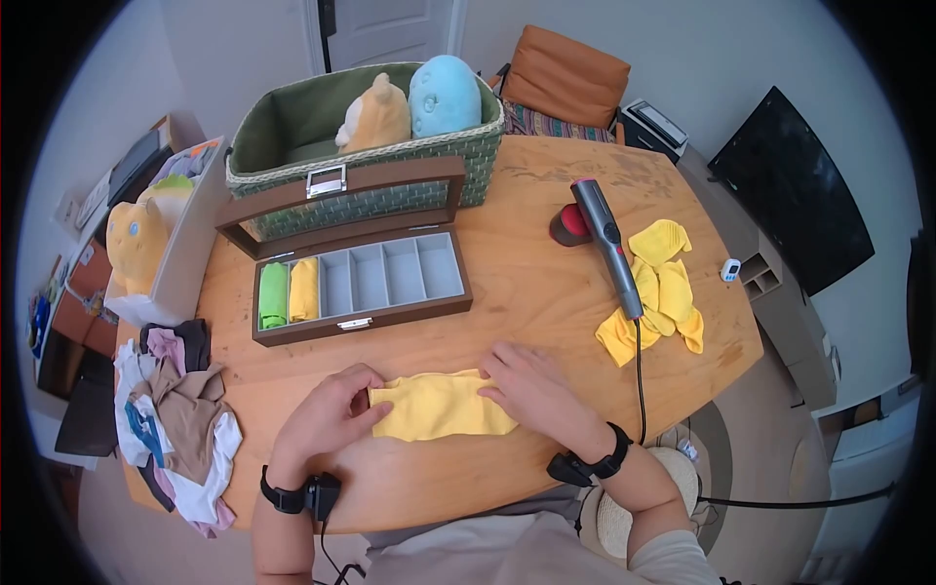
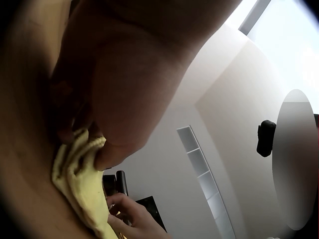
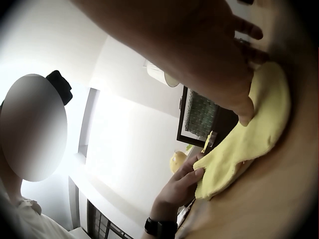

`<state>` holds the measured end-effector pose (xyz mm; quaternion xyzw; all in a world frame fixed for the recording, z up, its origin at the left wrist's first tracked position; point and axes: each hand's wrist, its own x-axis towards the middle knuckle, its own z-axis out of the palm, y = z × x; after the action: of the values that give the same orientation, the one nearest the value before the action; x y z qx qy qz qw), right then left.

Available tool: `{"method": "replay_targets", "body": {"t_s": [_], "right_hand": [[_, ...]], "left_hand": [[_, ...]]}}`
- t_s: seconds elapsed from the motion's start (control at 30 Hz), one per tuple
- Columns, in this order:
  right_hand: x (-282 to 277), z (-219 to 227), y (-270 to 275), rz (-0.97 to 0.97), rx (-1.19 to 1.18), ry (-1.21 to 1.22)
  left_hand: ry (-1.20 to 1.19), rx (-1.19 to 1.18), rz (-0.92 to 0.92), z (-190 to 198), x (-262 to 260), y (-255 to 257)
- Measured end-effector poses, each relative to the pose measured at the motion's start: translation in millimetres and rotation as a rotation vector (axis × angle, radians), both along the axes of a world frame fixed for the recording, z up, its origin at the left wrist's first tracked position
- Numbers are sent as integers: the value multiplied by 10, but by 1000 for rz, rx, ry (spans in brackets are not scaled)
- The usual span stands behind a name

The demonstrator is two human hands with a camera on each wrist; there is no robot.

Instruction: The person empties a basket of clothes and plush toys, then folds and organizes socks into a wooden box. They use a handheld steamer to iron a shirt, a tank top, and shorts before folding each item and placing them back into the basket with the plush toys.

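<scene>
A yellow sock [image 1: 439, 408], folded in layers, lies flat near the table's front edge. My left hand [image 1: 341, 409] pinches its left end between thumb and fingers; the stacked fabric edges [image 2: 79, 154] show in the left wrist view. At the upper right corner, my right hand [image 1: 531, 385] holds the sock, thumb on top and fingers along the far edge. The right wrist view shows that thumb pressed on the yellow fabric [image 3: 264, 114]. Behind the hands stands a brown compartment box [image 1: 361, 325], lid raised, with a green roll [image 1: 274, 295] and a yellow roll [image 1: 304, 290] in its left compartments.
Yellow socks [image 1: 663, 292] lie heaped at the right, beside a grey corded handheld device [image 1: 609, 244]. Mixed clothes [image 1: 185, 409] are piled at the left edge. A green woven basket [image 1: 478, 161] with plush toys stands behind the box, and a white bin [image 1: 200, 234] beside it.
</scene>
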<state>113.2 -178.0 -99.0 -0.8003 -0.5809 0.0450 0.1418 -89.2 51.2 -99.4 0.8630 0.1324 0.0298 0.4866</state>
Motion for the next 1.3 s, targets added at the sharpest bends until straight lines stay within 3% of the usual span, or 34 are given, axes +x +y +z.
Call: {"method": "replay_targets", "body": {"t_s": [0.13, 0.2, 0.27, 0.37, 0.43, 0.57, 0.63, 0.67, 0.73, 0.87, 1.0, 1.07, 1.1, 1.13, 1.23, 1.3], "right_hand": [[98, -76, -5, 104, 33, 33], [99, 17, 43, 58, -42, 54], [110, 77, 72, 16, -118, 74], [167, 83, 70, 16, -34, 29], [269, 28, 5, -84, 173, 26], [775, 519, -136, -513, 187, -211], [1178, 463, -237, -648, 154, -377], [1348, 434, -278, -644, 158, -376], [1558, 439, -315, -817, -48, -189], [1610, 462, -299, -838, -143, -22], [1979, 24, -389, -777, 9, 84], [2003, -7, -397, -710, 96, 71], [2005, 9, -443, -728, 155, 199], [1958, 67, -451, -741, 212, 324], [1625, 134, -595, -639, 367, 156], [1390, 261, -733, -533, 403, 297]], "left_hand": [[-33, 0, -65, -41, -24, 42], [-59, 36, -131, -69, -37, 61], [-53, 18, -109, -18, -19, 35], [-24, -22, -51, 19, -14, 5], [3, -44, -16, 37, -21, 10], [44, 49, -17, 59, -12, 8], [36, 75, -15, 57, -38, 8], [7, 79, -27, 40, -37, 14], [-25, 80, -30, 46, -36, 4], [45, 39, 31, 74, -26, 5], [50, 55, 33, 61, -20, 11], [-8, 76, 59, -2, -32, 31], [-70, 94, 88, -23, -50, 44], [-70, 93, 93, -22, -67, 60], [-181, 112, 228, -28, -77, 121], [0, 33, 78, 32, -112, 191]]}}
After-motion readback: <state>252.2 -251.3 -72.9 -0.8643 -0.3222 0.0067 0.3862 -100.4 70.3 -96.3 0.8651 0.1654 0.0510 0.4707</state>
